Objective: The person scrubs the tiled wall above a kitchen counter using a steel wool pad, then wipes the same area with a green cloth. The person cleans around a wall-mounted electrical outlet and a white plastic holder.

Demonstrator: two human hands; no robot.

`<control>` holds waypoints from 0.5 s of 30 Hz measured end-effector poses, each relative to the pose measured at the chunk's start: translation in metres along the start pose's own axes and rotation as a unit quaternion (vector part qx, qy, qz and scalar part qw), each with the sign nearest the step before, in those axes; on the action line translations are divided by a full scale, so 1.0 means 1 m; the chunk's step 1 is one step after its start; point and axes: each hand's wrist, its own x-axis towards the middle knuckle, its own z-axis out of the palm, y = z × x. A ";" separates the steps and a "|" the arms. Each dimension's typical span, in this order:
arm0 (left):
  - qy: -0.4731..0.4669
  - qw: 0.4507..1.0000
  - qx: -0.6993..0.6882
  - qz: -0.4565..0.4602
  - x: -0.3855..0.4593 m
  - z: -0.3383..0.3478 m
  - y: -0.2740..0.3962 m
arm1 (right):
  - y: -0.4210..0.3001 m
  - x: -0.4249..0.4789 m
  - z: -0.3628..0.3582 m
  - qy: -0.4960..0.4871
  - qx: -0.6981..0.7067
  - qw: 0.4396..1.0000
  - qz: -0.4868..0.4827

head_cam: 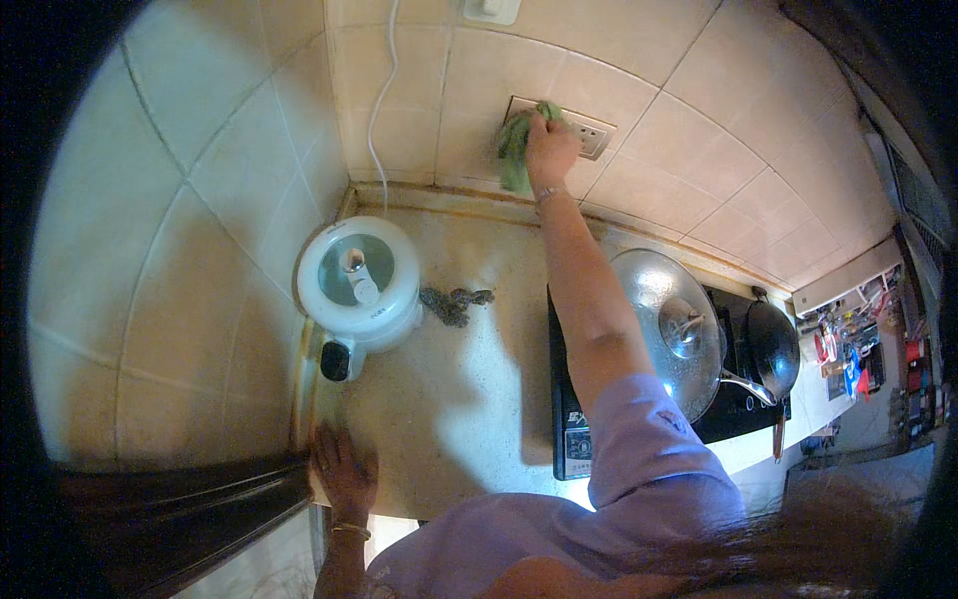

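My right hand (552,150) is closed on a green cloth (513,153) and presses it against the wall beside and partly over a socket panel (595,138). My left hand (343,468) rests on the counter's front left part, fingers apart, holding nothing. Ahead of it, in the corner, stands a white electric appliance (404,273) with a clear lid window and a dark-ended handle. A dark, crumpled, cloth-like thing (455,303) lies on the counter (426,404) to the right of the appliance.
A black induction cooker (561,442) carries a pan with a glass lid (647,299). A dark wok (775,348) stands farther right. A white cord (382,97) runs down the tiled wall behind the appliance. Cluttered small items (853,359) lie at the far right.
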 end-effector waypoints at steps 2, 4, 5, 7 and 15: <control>-0.006 1.000 -0.015 0.015 0.003 -0.004 0.000 | -0.017 0.001 0.011 0.033 -0.010 0.998 -0.061; -0.009 1.000 -0.015 0.013 0.003 -0.004 0.000 | -0.041 0.001 0.024 0.020 -0.028 0.994 -0.103; -0.011 1.000 -0.008 0.006 0.000 -0.003 -0.001 | -0.053 0.000 0.028 -0.008 -0.044 0.993 -0.114; -0.006 1.000 -0.004 0.007 -0.001 -0.003 -0.001 | -0.053 0.000 0.030 -0.036 -0.086 0.979 -0.179; 0.023 0.999 -0.030 0.024 -0.003 0.007 -0.011 | 0.004 -0.038 0.057 -0.240 -0.201 0.936 -0.160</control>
